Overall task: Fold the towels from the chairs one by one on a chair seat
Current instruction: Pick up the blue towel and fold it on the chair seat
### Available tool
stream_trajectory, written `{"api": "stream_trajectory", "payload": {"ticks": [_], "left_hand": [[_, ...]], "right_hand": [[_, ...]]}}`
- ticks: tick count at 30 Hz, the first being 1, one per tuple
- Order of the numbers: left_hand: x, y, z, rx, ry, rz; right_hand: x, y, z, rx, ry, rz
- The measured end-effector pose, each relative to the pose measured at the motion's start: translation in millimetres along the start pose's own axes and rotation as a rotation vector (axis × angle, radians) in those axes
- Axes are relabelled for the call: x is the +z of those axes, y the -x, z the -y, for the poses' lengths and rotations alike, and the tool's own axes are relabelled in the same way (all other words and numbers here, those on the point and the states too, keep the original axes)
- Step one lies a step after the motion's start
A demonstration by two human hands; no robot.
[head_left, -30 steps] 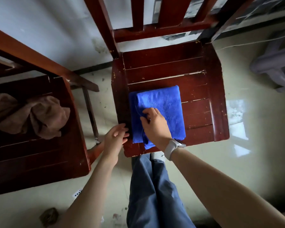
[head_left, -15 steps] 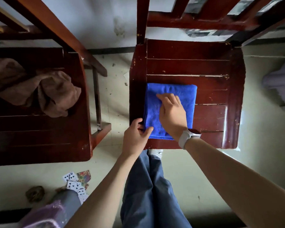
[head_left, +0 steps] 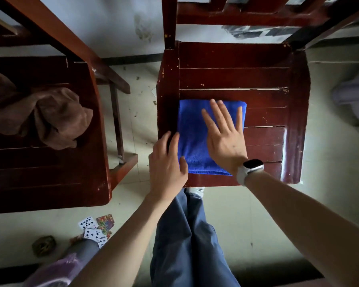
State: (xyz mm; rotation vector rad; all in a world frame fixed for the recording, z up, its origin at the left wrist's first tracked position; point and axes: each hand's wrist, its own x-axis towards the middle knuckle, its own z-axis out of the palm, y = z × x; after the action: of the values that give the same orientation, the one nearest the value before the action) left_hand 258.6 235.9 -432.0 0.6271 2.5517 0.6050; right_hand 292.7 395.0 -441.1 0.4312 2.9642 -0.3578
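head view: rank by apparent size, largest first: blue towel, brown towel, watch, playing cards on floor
1-2. brown towel and blue towel: look alike; the brown one is crumpled and cut off by the frame edge, the blue one folded and partly under the hands, so unranked.
3. playing cards, as a cluster.
4. watch.

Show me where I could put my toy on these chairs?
Bare wood lies behind the blue towel, toward the chair back, and on the seat right of it. The left chair has room in front of the brown towel. Both hands crowd the blue towel.
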Motion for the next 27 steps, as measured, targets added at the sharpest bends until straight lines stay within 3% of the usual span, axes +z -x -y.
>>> {"api": "stream_trajectory", "payload": {"ticks": [3,6,13,20,24,27], "left_hand": [[2.1,-20.9,-8.3,0.24,-0.242,0.021],[16.9,-51.9,-15.4,0.352,-0.396,0.094],[37.6,-70.6,-4.5,0.377,-0.467,0.167],[9.2,-92.0,-12.3,0.373,-0.337,0.143],[-1.7,-127.2,-22.4,0.398,-0.378,0.171],[-3.8,-142.9,-34.2,0.437,-0.314,0.248]], "right_hand": [[-3.1,17.8,-10.9,0.138,-0.008,-0.02],[8.2,26.0,-18.1,0.168,0.038,0.059],[29.7,40.6,-43.4,0.202,0.064,0.145],[13.9,93.5,-47.7,0.492,-0.186,0.265],[6.8,97.6,-18.2,0.912,-0.524,0.109],[12.0,86.0,0.2,1.211,-0.861,0.117]]}}
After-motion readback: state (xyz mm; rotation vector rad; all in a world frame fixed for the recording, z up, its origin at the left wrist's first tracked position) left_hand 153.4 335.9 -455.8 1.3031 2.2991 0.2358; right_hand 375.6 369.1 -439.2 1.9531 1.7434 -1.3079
